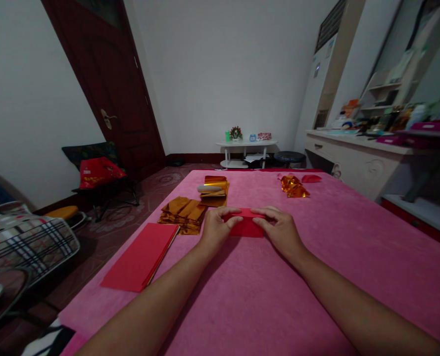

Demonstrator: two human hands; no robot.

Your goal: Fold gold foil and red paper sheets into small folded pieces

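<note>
A small red paper is held at its top edge between both hands, low over the pink cloth. My left hand pinches its left side, and my right hand pinches its right side, thumbs in front. Left of my left hand lies a pile of folded gold foil sheets. Behind that sit more gold pieces with a grey oval object on them. A stack of larger red sheets rests at the front left.
The pink-covered table carries crumpled gold foil and a small red piece at its far right. A chair with a red bag stands left, a cluttered white dresser right.
</note>
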